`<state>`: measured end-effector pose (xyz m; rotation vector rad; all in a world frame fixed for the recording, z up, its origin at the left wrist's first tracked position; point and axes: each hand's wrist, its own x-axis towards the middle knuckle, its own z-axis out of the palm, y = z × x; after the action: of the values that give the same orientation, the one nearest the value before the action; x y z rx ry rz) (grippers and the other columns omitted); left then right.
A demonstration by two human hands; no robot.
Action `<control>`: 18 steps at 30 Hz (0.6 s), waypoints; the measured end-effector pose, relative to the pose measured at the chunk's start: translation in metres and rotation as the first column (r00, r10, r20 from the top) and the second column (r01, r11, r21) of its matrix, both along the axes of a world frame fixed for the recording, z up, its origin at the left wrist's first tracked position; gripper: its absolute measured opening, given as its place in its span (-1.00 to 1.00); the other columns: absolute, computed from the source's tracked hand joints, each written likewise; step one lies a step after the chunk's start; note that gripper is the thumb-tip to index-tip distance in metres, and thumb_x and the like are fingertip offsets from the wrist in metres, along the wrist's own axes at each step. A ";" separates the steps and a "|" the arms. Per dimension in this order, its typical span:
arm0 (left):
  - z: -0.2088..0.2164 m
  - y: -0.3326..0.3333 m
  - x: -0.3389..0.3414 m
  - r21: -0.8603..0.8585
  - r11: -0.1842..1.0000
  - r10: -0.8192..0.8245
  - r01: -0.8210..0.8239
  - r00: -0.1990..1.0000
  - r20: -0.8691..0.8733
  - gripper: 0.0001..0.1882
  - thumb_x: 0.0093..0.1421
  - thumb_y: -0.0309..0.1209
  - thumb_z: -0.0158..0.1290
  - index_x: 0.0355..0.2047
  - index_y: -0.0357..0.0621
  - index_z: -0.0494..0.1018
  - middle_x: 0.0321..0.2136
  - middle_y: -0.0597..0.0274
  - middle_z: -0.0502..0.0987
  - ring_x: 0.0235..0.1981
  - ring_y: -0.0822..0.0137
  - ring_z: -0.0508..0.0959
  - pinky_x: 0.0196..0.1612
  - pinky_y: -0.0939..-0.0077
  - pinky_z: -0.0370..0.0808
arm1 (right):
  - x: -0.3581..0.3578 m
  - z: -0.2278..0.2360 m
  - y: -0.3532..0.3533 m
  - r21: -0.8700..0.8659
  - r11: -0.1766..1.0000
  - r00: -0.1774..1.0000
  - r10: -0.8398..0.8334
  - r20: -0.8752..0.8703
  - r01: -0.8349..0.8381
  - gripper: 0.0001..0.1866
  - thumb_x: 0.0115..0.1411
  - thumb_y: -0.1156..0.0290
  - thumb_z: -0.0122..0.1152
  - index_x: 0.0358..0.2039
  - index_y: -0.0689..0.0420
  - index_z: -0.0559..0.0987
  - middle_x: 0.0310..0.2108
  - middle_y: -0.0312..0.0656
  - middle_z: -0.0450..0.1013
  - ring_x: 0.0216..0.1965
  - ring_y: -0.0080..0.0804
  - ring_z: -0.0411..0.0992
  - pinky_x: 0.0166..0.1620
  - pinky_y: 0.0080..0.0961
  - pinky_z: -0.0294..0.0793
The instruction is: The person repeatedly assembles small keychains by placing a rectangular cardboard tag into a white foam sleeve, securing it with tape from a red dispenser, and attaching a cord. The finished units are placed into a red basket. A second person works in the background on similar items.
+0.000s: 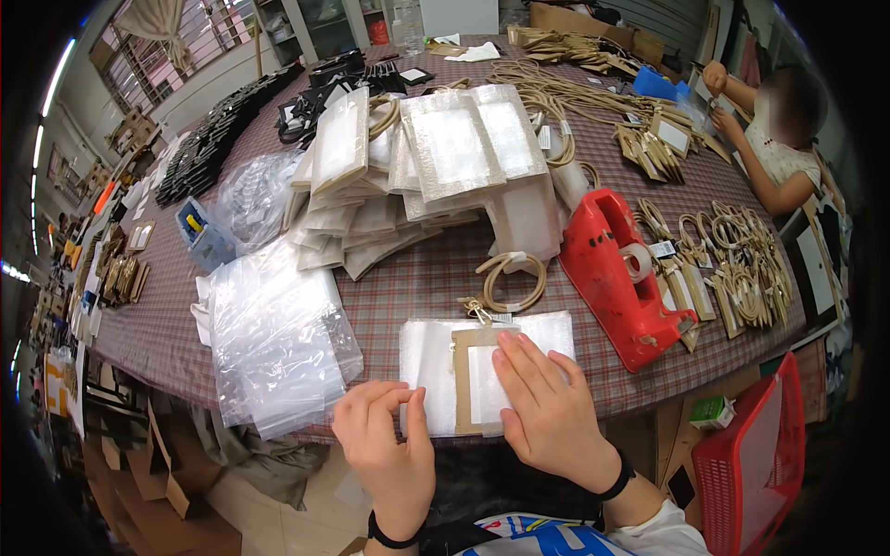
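Note:
A beige badge holder (464,380) with a white window lies on a white foam sheet (428,343) at the table's near edge. My right hand (547,398) rests flat across the holder's right side, fingers stretched out, hiding part of it. At the sheet's left edge, my left hand (389,445) is curled, thumb and forefinger close together; whether they pinch the sheet is not clear. A coiled beige lanyard (513,283) with a metal clasp (476,309) lies just beyond the holder.
Clear plastic bags (269,343) lie at left, beside a blue box (202,236). Foam-wrapped holders (450,144) are heaped ahead. A red tape dispenser (616,287) and beige lanyards (742,269) are at right. A person (783,139) works across the table; a red basket (751,463) stands below.

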<state>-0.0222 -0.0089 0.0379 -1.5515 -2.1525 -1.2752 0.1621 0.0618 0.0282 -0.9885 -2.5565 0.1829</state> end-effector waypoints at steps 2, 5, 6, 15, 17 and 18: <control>0.002 0.002 0.009 0.008 0.997 -0.082 0.082 0.997 0.015 -0.84 0.14 -0.62 0.29 -0.29 -0.28 0.54 -0.30 0.10 0.60 -0.20 0.02 0.58 -0.04 0.19 0.47 | -0.001 0.001 0.000 0.007 1.000 1.000 -0.005 0.002 0.005 -0.31 0.21 0.26 0.22 0.33 0.27 0.44 0.43 0.02 0.31 0.45 -0.17 0.28 0.38 -0.11 0.18; 0.001 0.013 0.024 -0.015 0.951 -0.310 0.309 0.951 -0.026 -0.82 0.15 -0.62 0.28 -0.25 -0.29 0.53 -0.30 0.08 0.59 -0.20 0.01 0.58 -0.04 0.15 0.48 | -0.003 0.000 -0.001 0.009 1.000 1.000 -0.010 -0.006 0.010 -0.31 0.20 0.27 0.25 0.33 0.28 0.44 0.43 0.03 0.31 0.43 -0.15 0.30 0.38 -0.12 0.19; -0.001 0.016 0.027 -0.030 0.916 -0.401 0.400 0.915 -0.048 -0.81 0.15 -0.61 0.27 -0.24 -0.29 0.52 -0.30 0.07 0.58 -0.20 0.00 0.58 -0.04 0.14 0.48 | -0.004 -0.001 -0.001 0.011 1.000 1.000 -0.013 -0.010 0.013 -0.31 0.20 0.28 0.26 0.33 0.28 0.44 0.43 0.03 0.31 0.43 -0.15 0.30 0.37 -0.12 0.19; 0.000 0.004 0.005 -0.111 0.765 -0.613 0.635 0.770 0.177 -0.62 0.12 -0.51 0.32 -0.03 -0.29 0.59 -0.16 0.03 0.57 0.03 -0.08 0.59 0.11 0.10 0.58 | 0.000 0.000 0.005 0.008 0.999 0.997 0.034 -0.067 -0.033 -0.35 0.21 0.33 0.28 0.34 0.15 0.46 0.40 0.06 0.33 0.40 -0.09 0.32 0.31 -0.16 0.27; -0.009 -0.004 0.001 -0.091 0.779 -0.604 0.621 0.781 0.157 -0.50 0.11 -0.44 0.34 0.07 -0.33 0.57 0.03 -0.08 0.58 0.21 -0.15 0.54 0.15 0.09 0.57 | 0.000 0.006 0.006 -0.031 0.997 0.995 0.062 -0.083 -0.065 -0.35 0.22 0.34 0.28 0.33 0.16 0.46 0.41 0.06 0.32 0.41 -0.09 0.31 0.31 -0.16 0.28; -0.017 -0.007 0.005 -0.118 0.791 -0.587 0.600 0.799 0.129 -0.48 0.12 -0.43 0.33 0.10 -0.33 0.55 0.09 -0.11 0.55 0.24 -0.19 0.51 0.19 0.06 0.54 | 0.001 0.007 0.007 -0.051 0.996 0.994 0.067 -0.084 -0.071 -0.36 0.22 0.34 0.28 0.33 0.17 0.46 0.41 0.06 0.31 0.42 -0.09 0.30 0.30 -0.16 0.28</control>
<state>-0.0172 -0.0163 0.0209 -2.4192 -1.9001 -1.3738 0.1633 0.0686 0.0353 -0.8935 -2.5239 0.3072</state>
